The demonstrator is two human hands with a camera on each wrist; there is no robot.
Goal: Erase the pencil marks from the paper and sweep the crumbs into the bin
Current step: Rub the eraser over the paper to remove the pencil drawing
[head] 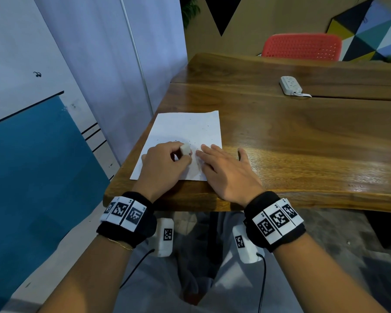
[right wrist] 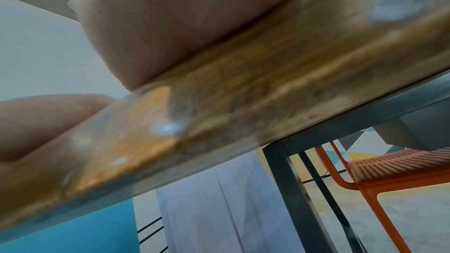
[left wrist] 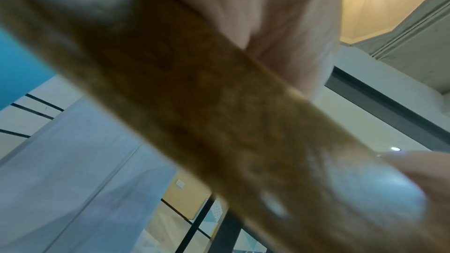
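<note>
A white sheet of paper [head: 185, 129] lies at the near left corner of the wooden table [head: 303, 136]. Small dark crumbs [head: 207, 126] speckle it. My left hand [head: 167, 161] pinches a white eraser [head: 186, 150] and holds it down on the paper's lower middle. My right hand [head: 224, 168] lies flat with straight fingers on the paper's lower right part, beside the eraser. Both wrist views are blurred and show only the table's edge [left wrist: 219, 122] and parts of each palm. No bin shows in any view.
A white power strip [head: 291, 85] lies on the far part of the table. A red perforated chair [head: 303, 46] stands behind the table. A pale wall and a blue panel [head: 32, 177] run close along the left. The table's near edge is just under my wrists.
</note>
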